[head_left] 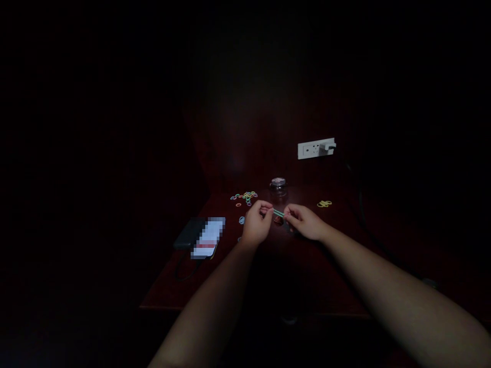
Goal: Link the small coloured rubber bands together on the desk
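Observation:
Over the middle of the dark red table, a green elastic band point(279, 213) is stretched between my two hands. My left hand point(259, 221) pinches its left end between thumb and fingers. At the other end, my right hand point(304, 221) is closed on the band in the same way. Below the band lies a small reddish-brown thing point(278, 221), partly covered and hard to make out. Light blue bands point(241, 220) rest just left of my left hand. Behind my hands stands a clear lidded jar point(278, 187).
Mixed coloured bands point(247, 196) lie scattered at the back left, and yellow bands point(324, 204) at the right. A lit phone point(209, 237) and a dark box-shaped thing point(189, 233) sit at the left. On the wall, a socket panel point(315, 148) holds a plug with a dark cable.

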Available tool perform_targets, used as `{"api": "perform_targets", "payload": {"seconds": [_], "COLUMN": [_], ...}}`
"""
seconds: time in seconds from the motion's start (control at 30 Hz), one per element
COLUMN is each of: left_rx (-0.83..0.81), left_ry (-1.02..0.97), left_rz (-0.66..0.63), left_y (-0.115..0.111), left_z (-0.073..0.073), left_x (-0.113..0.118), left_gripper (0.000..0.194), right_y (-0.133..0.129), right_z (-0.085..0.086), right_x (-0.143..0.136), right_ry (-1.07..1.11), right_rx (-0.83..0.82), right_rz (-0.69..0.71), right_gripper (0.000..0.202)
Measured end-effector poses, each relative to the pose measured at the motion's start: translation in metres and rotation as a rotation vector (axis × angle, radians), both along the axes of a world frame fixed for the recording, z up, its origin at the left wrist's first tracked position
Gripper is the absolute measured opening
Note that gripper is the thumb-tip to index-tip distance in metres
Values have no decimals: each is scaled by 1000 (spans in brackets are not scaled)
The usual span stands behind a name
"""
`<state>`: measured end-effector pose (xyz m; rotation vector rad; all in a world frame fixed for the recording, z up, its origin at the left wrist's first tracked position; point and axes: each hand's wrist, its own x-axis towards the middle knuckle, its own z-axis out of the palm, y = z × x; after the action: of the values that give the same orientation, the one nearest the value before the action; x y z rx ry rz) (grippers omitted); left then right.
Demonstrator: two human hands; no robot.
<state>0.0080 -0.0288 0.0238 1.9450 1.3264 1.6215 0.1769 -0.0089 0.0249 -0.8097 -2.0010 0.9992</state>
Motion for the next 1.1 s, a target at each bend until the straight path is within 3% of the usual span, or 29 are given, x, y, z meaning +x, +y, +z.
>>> {"api": "perform_targets", "payload": {"seconds": [0.5,0.83,1.1], "left_rx": [-93,-112,-49], "left_ry": [17,39,-1], "left_rz": [-141,-150,-91], "left_y": [1,1,-3], "left_z": [-4,-5,1], "left_x": [3,2,3], "left_gripper": [15,13,11], "right_y": [1,1,0], "right_z": [0,-1,-1], "right_x": [1,1,1], "right_ry": [-54,-71,-29], "right_rx": [121,146,39], "right_rz": [-44,-64,-29], "right_gripper": [22,24,27]}}
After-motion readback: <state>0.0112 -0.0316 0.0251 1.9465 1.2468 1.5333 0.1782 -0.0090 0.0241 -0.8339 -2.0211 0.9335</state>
